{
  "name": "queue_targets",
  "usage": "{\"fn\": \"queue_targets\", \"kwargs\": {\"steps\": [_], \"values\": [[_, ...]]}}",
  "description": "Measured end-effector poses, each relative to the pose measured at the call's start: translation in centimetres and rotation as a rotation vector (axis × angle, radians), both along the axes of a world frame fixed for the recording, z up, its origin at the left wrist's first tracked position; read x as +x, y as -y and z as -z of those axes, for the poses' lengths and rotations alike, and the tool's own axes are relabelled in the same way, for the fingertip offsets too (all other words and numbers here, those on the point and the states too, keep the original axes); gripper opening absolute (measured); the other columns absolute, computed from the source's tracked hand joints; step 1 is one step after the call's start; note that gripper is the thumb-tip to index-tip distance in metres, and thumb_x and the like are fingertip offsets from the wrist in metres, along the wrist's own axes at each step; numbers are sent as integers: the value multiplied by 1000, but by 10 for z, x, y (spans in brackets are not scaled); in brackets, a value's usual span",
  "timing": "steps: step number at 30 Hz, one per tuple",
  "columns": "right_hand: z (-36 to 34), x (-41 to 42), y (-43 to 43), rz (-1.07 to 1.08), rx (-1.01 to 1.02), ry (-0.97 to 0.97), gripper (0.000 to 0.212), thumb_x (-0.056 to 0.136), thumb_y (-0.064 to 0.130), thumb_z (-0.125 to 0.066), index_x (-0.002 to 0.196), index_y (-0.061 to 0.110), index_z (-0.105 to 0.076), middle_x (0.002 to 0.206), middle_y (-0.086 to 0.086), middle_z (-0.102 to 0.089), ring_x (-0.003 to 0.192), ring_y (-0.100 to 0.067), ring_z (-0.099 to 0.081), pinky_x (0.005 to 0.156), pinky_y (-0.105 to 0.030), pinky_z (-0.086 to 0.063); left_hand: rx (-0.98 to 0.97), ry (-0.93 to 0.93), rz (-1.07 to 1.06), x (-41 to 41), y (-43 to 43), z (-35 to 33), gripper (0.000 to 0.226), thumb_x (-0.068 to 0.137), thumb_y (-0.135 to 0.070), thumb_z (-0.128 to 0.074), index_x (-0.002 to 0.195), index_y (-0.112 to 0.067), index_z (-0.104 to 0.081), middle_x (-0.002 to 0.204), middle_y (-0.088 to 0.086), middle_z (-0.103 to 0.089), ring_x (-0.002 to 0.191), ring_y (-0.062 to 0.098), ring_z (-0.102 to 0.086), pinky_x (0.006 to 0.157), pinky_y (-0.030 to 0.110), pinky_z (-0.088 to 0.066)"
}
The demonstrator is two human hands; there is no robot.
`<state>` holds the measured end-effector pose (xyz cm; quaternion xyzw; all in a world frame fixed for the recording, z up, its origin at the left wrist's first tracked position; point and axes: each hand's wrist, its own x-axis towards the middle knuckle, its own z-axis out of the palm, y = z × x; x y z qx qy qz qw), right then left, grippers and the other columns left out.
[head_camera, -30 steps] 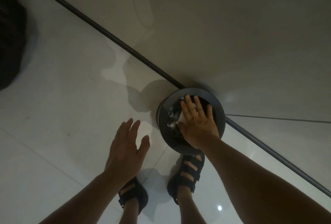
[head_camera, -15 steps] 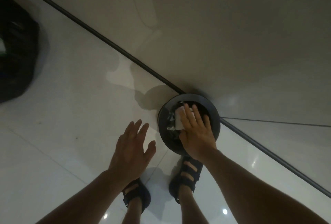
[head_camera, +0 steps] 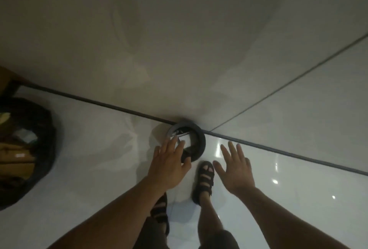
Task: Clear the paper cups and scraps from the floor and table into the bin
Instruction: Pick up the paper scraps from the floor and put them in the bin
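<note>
Left hand (head_camera: 169, 167): fingers straight and spread, holding nothing. Its fingertips and thumb overlap the near-left rim of the bin (head_camera: 201, 142); contact cannot be confirmed. White paper scraps (head_camera: 185, 139) lie inside the bin, just beyond the left fingertips. Right hand (head_camera: 237, 171): spread wide, empty, over the floor (head_camera: 99, 149), with the bin to its left and apart from it. A black bag (head_camera: 45, 129) sits well left of the left hand.
</note>
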<state>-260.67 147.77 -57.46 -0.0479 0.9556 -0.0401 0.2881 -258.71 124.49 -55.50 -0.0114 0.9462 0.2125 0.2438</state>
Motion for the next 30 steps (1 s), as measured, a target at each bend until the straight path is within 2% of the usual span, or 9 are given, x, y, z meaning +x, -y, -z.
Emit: {"fn": "queue_targets", "kwargs": {"steps": [5,10,13,18,24,30], "values": [[-107,62,-20,250,-96,-26,73,93,69,-24,155,33,-8,164,5,2,150,-19,12,119,-44,-7,0,-24,203,42,-25,-71,68,90,-59,-21,149,-27,-16,160,-2,-6,147,20,4,118,48,-11],[-169,147,-68,535,-168,-48,72,94,65,-33,155,30,-16,163,2,-8,150,-18,2,119,-44,-16,-43,-35,444,61,-76,-123,66,91,-58,-25,149,-25,-23,160,1,-8,147,22,2,117,50,-10],[-191,200,-106,716,-192,-111,72,94,65,-36,154,29,-20,162,1,-13,150,-18,-1,119,-43,-18,-51,-118,576,66,-121,-150,64,93,-56,-29,147,-23,-28,159,4,-13,146,23,-3,116,48,-13],[-212,298,-171,978,-205,-222,71,94,63,-38,153,27,-23,161,0,-16,149,-18,-4,117,-43,-19,-46,-218,779,100,-223,-189,63,95,-54,-30,149,-22,-24,159,4,-12,146,22,-3,115,46,-9],[-237,421,-258,1209,-188,-306,73,93,62,-41,153,25,-24,160,-1,-19,149,-20,-8,116,-43,-22,-16,-277,1050,195,-360,-230,60,96,-51,-30,149,-23,-23,160,0,-10,147,19,0,117,44,-8],[-260,514,-332,1380,-193,-388,72,93,57,-46,152,21,-26,159,-2,-21,148,-20,-9,117,-41,-22,30,-309,1220,276,-468,-252,59,97,-50,-31,150,-24,-22,160,-2,-9,147,17,2,118,43,-6]]}}
